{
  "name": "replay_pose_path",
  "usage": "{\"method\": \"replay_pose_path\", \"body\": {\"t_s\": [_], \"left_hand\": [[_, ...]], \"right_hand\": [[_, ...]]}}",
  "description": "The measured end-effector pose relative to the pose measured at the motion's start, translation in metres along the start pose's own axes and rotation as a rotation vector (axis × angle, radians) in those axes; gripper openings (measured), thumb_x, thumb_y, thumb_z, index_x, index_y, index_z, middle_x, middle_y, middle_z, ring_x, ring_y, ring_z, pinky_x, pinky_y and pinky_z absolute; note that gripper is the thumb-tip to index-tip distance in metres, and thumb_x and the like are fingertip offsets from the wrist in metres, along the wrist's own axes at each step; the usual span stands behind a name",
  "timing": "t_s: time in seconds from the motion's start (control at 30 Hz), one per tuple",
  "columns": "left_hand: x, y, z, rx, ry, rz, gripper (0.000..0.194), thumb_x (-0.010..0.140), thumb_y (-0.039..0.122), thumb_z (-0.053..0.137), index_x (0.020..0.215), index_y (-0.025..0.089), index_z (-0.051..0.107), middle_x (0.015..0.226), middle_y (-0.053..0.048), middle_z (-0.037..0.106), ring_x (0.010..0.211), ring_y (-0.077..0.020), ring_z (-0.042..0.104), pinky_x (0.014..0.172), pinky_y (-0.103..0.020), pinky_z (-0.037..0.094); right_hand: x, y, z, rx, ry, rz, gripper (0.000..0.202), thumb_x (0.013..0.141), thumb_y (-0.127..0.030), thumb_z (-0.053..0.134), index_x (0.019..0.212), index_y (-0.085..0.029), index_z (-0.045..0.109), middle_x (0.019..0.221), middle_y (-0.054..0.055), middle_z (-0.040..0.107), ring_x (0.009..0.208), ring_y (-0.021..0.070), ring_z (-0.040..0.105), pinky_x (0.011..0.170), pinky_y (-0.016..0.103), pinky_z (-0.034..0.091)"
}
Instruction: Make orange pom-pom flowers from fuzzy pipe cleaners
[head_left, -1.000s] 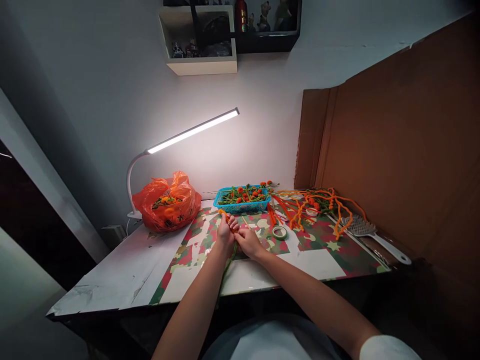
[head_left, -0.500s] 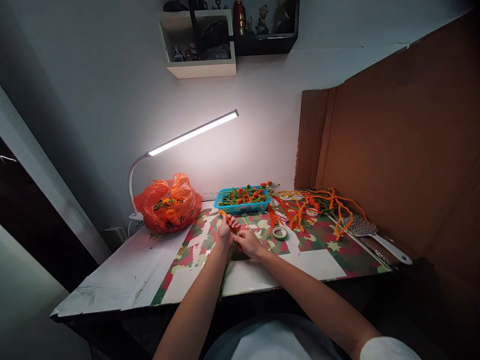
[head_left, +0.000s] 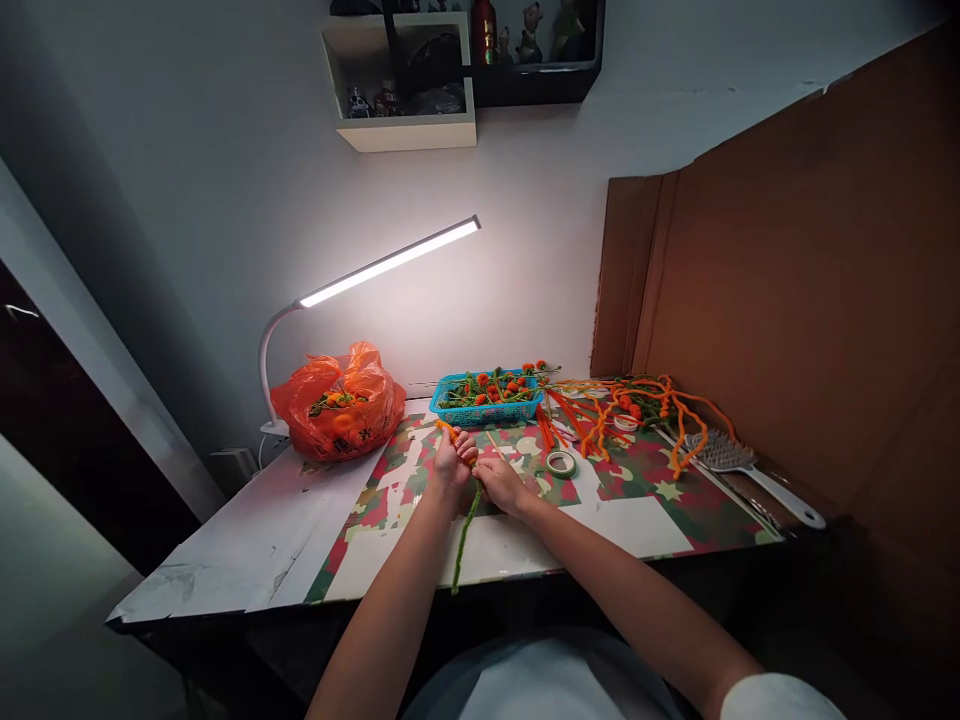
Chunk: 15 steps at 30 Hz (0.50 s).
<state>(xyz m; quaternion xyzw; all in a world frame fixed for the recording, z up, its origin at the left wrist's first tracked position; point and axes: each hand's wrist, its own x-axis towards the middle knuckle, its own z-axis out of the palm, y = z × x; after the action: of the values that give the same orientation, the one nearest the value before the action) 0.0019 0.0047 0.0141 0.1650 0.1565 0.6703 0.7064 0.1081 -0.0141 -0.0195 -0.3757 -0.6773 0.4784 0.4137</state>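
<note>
Close together over the middle of the table are my two hands. My left hand (head_left: pixel 452 461) is closed around an orange fuzzy piece (head_left: pixel 445 428), whose tip pokes out above the thumb. My right hand (head_left: pixel 498 481) pinches at the near end of that work, where a green fuzzy strand (head_left: pixel 466 535) comes out. The strand hangs down between my forearms toward the table's front edge. How the orange and green parts join is hidden by my fingers. A roll of green tape (head_left: pixel 560 464) lies right of my right hand.
Behind my hands stands a blue basket (head_left: pixel 487 412) of orange flowers with green stems. An orange plastic bag (head_left: pixel 337 430) sits left, beside a lit lamp (head_left: pixel 390 262). Orange fuzzy strands (head_left: pixel 600 430) and a white-handled brush (head_left: pixel 780 495) lie right, near a cardboard sheet (head_left: pixel 787 280).
The green strand has swung out from beside my left forearm and now hangs plainly between my arms. My right hand has shifted slightly at the work; the left keeps its hold.
</note>
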Motion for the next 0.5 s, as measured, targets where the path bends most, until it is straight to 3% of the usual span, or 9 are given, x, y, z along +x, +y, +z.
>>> {"method": "replay_pose_path", "body": {"t_s": [0.33,0.5], "left_hand": [[0.0007,-0.0049,0.0002,0.02,-0.037,-0.007,0.037,0.094,0.042,0.036,0.066,0.019,0.037,0.047,0.008,0.023,0.033,-0.0046,0.022,0.032,-0.014,0.019],[0.0015,-0.0012,0.0008,0.028,0.018,0.098,0.039,0.092,0.047,0.039,0.065,0.019,0.035,0.046,0.009,0.024,0.033,-0.0041,0.022,0.032,-0.015,0.018]], "right_hand": [[-0.0012,-0.0081,-0.0033,0.029,0.013,0.019,0.025,0.076,-0.021,0.042,0.052,-0.019,0.037,0.045,-0.007,0.035,0.045,0.0076,0.032,0.046,0.021,0.024],[-0.0033,-0.0082,-0.0025,0.124,-0.107,0.109,0.025,0.076,-0.022,0.047,0.052,-0.02,0.039,0.04,-0.008,0.036,0.037,0.0075,0.031,0.041,0.021,0.024]]}}
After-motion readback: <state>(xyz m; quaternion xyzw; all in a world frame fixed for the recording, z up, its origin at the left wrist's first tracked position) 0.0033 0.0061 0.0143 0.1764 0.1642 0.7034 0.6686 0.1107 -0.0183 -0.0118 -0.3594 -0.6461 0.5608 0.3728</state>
